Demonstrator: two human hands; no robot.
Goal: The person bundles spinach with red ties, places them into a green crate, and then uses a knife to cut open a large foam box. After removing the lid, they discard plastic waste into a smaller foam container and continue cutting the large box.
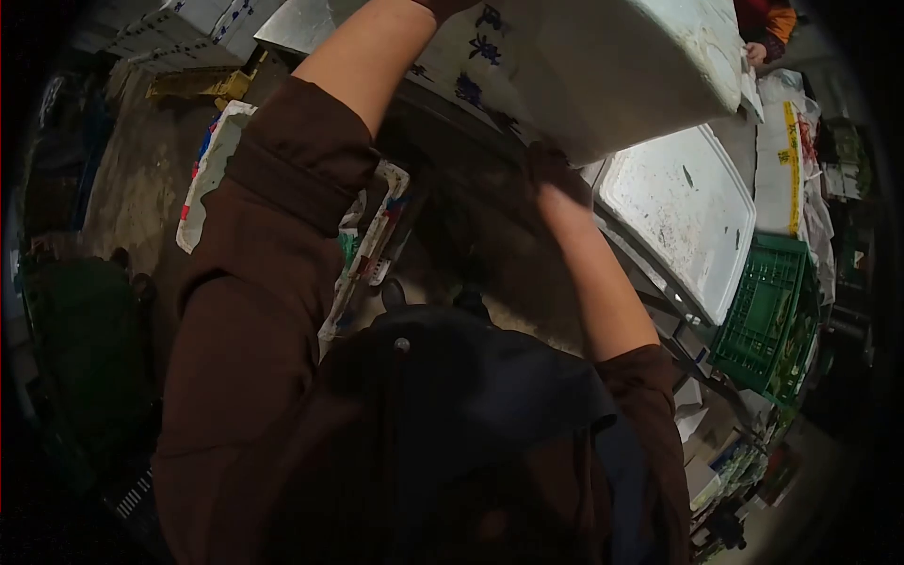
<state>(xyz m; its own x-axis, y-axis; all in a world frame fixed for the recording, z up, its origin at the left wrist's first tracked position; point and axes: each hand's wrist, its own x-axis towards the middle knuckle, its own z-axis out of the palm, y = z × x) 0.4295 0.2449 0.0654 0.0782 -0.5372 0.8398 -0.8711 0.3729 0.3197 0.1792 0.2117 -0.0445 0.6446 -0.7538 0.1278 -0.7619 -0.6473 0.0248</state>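
Observation:
A large white foam box (603,75) with blue handwriting on its side is tilted at the top of the head view, over the edge of a metal table. My right hand (557,177), in a dark glove, grips the lower edge of this box; its fingertips are hidden by shadow and the box. At the top border my left hand (444,6), also dark-gloved, holds the box's far left part, mostly cut off by the frame. A white foam lid (683,202) with dark specks and leaf bits lies on the table by my right forearm.
Green plastic crates (765,311) stand at the right. An open foam box (218,179) sits on the floor behind my left arm. White boxes (179,33) are stacked at the upper left. A co-worker's hand (756,54) shows at the upper right.

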